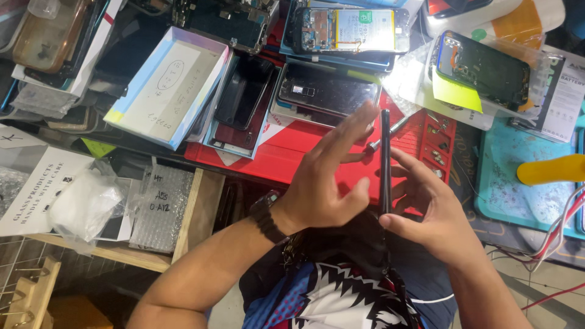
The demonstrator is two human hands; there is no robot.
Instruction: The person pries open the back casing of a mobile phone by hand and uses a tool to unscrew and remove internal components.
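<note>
The phone shows only its thin dark edge, so its faces are hidden. The left hand presses flat against one side, fingers stretched upward; the right hand pinches the lower edge, holding it upright above the red mat on the cluttered surface.

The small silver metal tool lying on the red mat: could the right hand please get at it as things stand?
Probably not yet: the right hand and left hand both grip the thin black phone, which stands edge-on before the small silver metal tool.
</note>
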